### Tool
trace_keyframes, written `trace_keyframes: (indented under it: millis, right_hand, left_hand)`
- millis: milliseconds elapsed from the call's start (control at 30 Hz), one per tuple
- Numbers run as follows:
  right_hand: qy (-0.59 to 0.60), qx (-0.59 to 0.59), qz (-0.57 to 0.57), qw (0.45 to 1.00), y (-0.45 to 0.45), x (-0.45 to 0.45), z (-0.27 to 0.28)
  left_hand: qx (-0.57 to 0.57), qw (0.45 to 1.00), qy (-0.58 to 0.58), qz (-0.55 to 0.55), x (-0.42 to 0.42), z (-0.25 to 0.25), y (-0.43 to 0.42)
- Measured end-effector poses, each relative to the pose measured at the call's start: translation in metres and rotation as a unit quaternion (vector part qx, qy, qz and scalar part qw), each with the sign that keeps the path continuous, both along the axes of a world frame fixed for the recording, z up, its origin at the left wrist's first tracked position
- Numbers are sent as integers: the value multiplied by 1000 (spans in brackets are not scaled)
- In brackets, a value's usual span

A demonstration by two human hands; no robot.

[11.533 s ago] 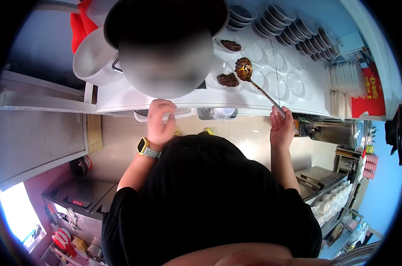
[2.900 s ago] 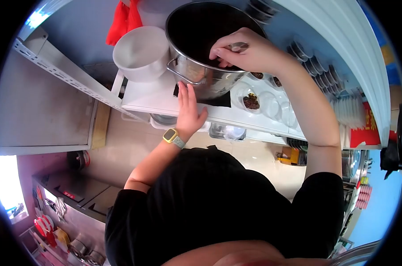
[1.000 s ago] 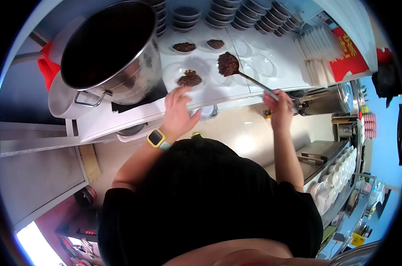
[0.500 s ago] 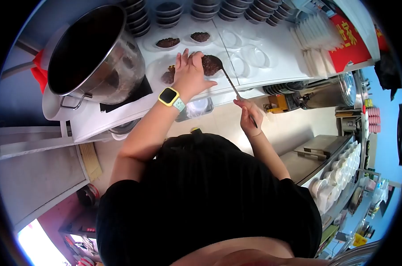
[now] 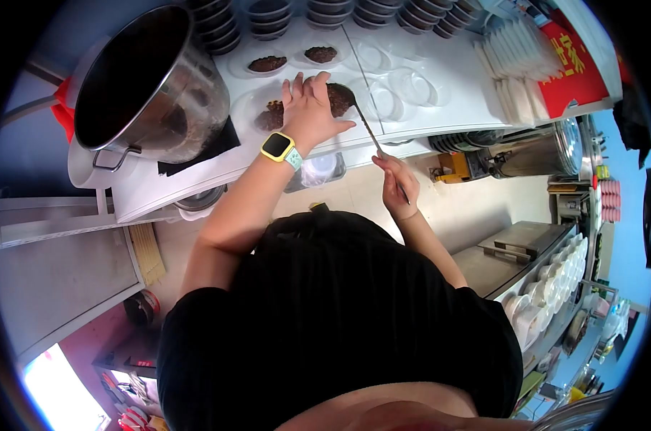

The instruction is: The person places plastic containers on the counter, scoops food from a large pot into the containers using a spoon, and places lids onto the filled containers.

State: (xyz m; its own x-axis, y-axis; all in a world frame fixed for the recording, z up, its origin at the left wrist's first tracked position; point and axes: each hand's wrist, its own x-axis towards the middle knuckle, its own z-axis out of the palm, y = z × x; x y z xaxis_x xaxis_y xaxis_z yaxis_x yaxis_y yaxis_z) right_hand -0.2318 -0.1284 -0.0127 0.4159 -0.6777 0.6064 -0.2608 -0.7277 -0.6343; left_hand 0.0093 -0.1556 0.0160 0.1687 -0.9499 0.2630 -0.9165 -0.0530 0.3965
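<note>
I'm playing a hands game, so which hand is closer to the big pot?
Left. The left hand is over the white counter, to the right of the big pot; the right hand is farther right, holding the spoon.

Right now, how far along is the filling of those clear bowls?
Three look served: two back portions of dark food, plus a front-left portion partly behind the open left hand. In hand: the right hand holds the ladle, its head at a portion apparently under way. Seemingly left: the empty bowls to the right.
</note>
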Motion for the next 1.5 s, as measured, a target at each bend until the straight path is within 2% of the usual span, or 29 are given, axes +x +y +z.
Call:
trace_keyframes:
  millis: [267, 367, 433, 533, 633, 1267, 1367, 1400, 1433, 1500]
  right_hand:
    - [-65, 62, -2, 996, -5, -2, -10]
    - [-65, 57, -19, 996, -7, -1, -4]
    - [-9, -20, -13, 1000, -10, 0, 5]
    - [5, -32, 7, 999, -10, 1, 4]
    - [-1, -47, 10, 999, -11, 1, -1]
    - [-16, -18, -31, 999, -17, 0, 17]
    - [-31, 35, -17, 999, -17, 0, 15]
    - [-142, 153, -11, 978, -16, 3, 16]
    - [-249, 268, -5, 931, -15, 6, 18]
    - [-255, 304, -16, 918, -19, 4, 27]
  left_hand:
    - [47, 999, -15, 14, -2, 12, -3]
    - [45, 999, -12, 16, -3, 13, -3]
    - [52, 998, -10, 17, -4, 13, -2]
    - [39, 999, -27, 25, -2, 10, -2]
    - [42, 999, 11, 12, 4, 10, 0]
    - [43, 999, 17, 7, 11, 14, 5]
    - [38, 999, 21, 6, 10, 13, 5]
    - [38, 999, 22, 5, 11, 14, 5]
    - [38, 999, 23, 4, 11, 14, 5]
    - [41, 999, 19, 8, 11, 13, 5]
